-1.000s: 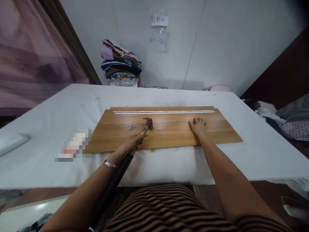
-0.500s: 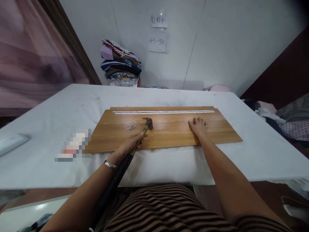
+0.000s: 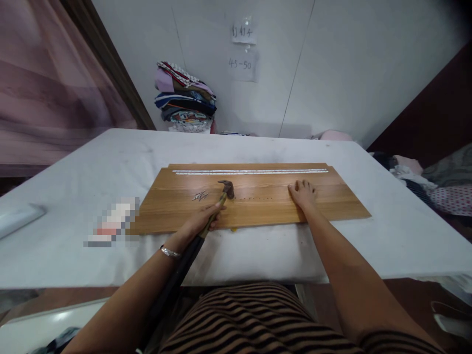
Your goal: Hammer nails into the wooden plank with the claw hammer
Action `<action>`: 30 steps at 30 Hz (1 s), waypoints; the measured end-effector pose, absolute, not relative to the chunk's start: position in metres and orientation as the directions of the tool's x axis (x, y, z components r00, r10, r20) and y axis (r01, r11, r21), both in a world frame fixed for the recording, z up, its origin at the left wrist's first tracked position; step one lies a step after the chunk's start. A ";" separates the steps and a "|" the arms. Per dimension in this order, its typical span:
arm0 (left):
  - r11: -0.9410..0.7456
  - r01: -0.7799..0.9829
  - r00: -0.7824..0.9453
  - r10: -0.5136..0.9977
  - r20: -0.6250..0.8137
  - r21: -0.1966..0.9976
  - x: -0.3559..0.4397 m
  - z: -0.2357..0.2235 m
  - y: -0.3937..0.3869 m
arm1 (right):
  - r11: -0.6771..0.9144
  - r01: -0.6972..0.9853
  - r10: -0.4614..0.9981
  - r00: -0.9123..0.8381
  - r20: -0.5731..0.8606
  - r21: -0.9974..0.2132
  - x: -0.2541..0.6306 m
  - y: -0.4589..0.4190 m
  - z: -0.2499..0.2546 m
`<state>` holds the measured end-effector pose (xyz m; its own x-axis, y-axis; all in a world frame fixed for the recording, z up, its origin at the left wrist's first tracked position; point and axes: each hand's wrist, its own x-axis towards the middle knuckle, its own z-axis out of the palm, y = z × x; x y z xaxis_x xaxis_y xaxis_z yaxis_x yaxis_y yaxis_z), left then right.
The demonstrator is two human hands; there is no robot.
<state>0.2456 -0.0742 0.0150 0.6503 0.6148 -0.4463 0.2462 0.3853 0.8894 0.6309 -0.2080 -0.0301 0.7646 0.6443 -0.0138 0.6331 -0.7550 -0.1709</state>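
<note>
A claw hammer (image 3: 205, 229) with a dark head and long handle is gripped in my left hand (image 3: 202, 219). Its head rests on or just over the wooden board (image 3: 258, 214), by the left end of a row of small dark points (image 3: 254, 198), too small to make out as nails or holes. Several loose nails (image 3: 200, 196) lie in a small pile on the board, left of the hammer head. On the board's right part lies my right hand (image 3: 304, 194), fingers apart and slightly bent, holding nothing visible.
Two white marked strips (image 3: 250, 171) run along the board's far side. The board lies on a white-covered table (image 3: 254, 255). A blurred-out item (image 3: 114, 221) sits left of the board, and a white roll-like thing (image 3: 18, 219) farther left. Folded clothes (image 3: 186, 98) are stacked behind the table.
</note>
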 end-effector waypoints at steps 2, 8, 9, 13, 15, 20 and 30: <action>0.383 0.246 0.657 0.610 -0.444 0.890 0.245 0.015 -0.074 | -0.757 0.631 0.642 0.767 -0.014 -0.173 0.631 -0.207 -0.031; 0.386 0.241 0.650 0.617 -0.444 0.890 0.244 0.013 -0.074 | -0.759 0.626 0.638 0.770 -0.016 -0.176 0.633 -0.207 -0.033; 0.387 0.244 0.648 0.616 -0.447 0.889 0.245 0.012 -0.074 | -0.758 0.628 0.640 0.768 -0.012 -0.176 0.633 -0.207 -0.033; 0.392 0.250 0.650 0.609 -0.454 0.885 0.245 0.010 -0.072 | -0.751 0.637 0.648 0.762 -0.005 -0.175 0.632 -0.208 -0.031; 0.401 0.244 0.644 0.614 -0.456 0.883 0.245 0.011 -0.072 | -0.749 0.640 0.650 0.760 -0.003 -0.171 0.631 -0.208 -0.030; 0.398 0.247 0.637 0.621 -0.457 0.884 0.245 0.013 -0.074 | -0.754 0.634 0.645 0.764 -0.009 -0.172 0.631 -0.208 -0.029; 0.420 0.223 0.620 0.635 -0.460 0.880 0.246 0.013 -0.074 | -0.749 0.641 0.650 0.760 0.002 -0.166 0.629 -0.209 -0.028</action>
<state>0.2461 -0.0744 0.0130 0.6199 0.6354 -0.4603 0.2229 0.4199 0.8798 0.6288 -0.2090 -0.0278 0.7599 0.6500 0.0020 0.6412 -0.7492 -0.1661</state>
